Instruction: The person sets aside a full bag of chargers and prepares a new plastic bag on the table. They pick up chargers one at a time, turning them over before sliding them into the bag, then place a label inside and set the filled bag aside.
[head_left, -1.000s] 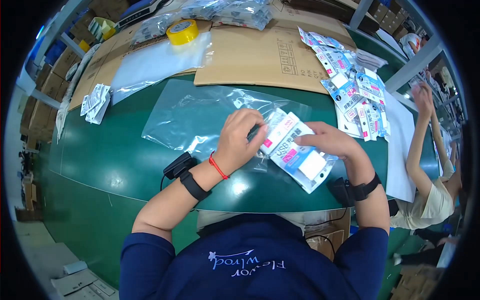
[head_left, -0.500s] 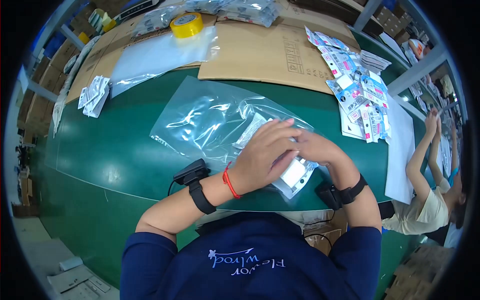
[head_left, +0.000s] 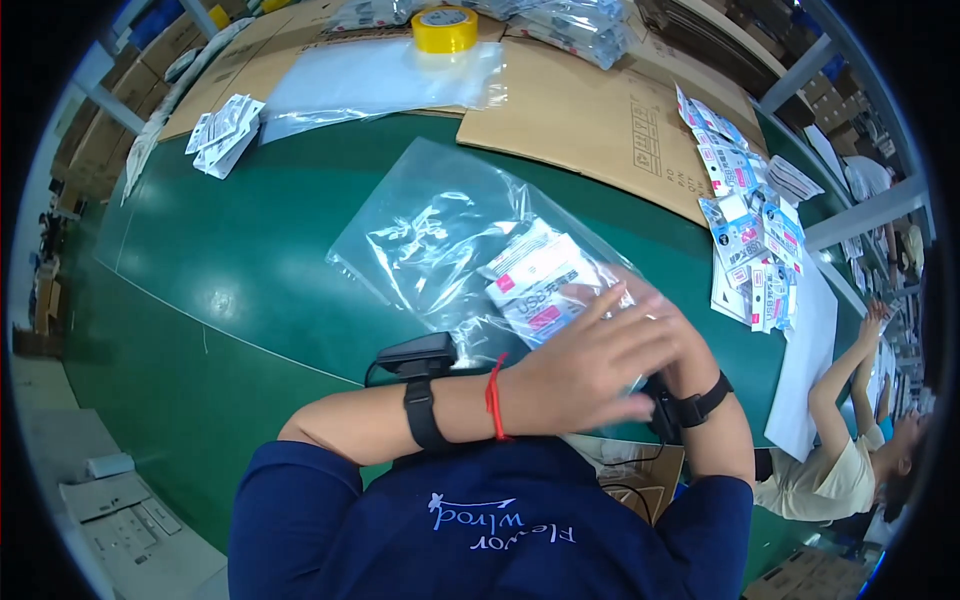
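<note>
A large clear plastic bag [head_left: 420,215] lies slanted on the green table, with blue, white and pink flat retail packets [head_left: 545,280] at its right end. My left hand [head_left: 600,365] is stretched over the packets' lower right corner, fingers extended and slightly blurred, with nothing seen in its grasp. Behind it, my right hand [head_left: 665,310] is at the bag's right side beside the packets. Its fingers are mostly covered by the left hand and the shiny film, so its grip is hidden. Both wrists wear black straps with small devices; a red cord circles the left wrist.
Similar packets [head_left: 750,225] are piled at the right, by a white sheet [head_left: 805,350]. Small white cards [head_left: 225,135] lie at the left. A yellow tape roll [head_left: 445,30] rests on clear bags [head_left: 370,85] over cardboard [head_left: 570,125]. Another person [head_left: 835,450] works at the far right.
My left hand has moved toward me and right, its fingers straightening. More of the packets' printed faces now shows in the bag. The whole view has shifted.
</note>
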